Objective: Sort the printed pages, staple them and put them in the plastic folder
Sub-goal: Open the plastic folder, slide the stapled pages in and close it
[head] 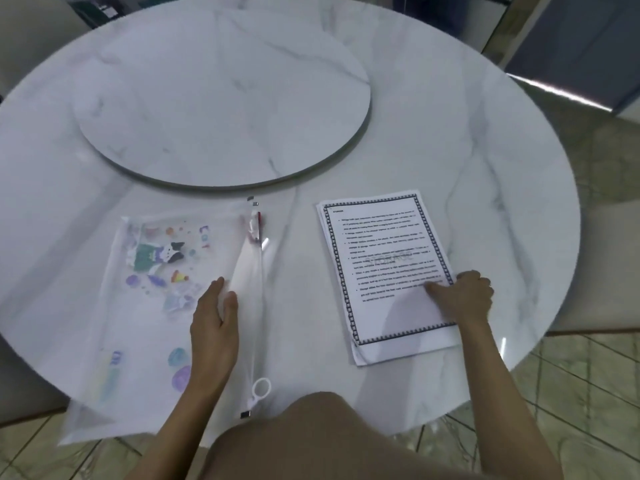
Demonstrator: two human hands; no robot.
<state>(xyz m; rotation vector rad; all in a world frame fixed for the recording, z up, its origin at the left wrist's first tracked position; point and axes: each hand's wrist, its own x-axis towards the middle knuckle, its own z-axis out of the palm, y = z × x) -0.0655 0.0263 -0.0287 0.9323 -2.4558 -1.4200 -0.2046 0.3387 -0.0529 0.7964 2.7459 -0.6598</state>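
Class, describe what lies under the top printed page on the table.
Edges of more white sheets peek out along its left and near sides, on the marble table. Their print and count are covered by the top page.

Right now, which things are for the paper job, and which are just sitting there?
For the job: printed pages; plastic folder; small red thing at the folder's top, maybe the stapler, too blurred to tell.
Just lying about: round turntable; chair.
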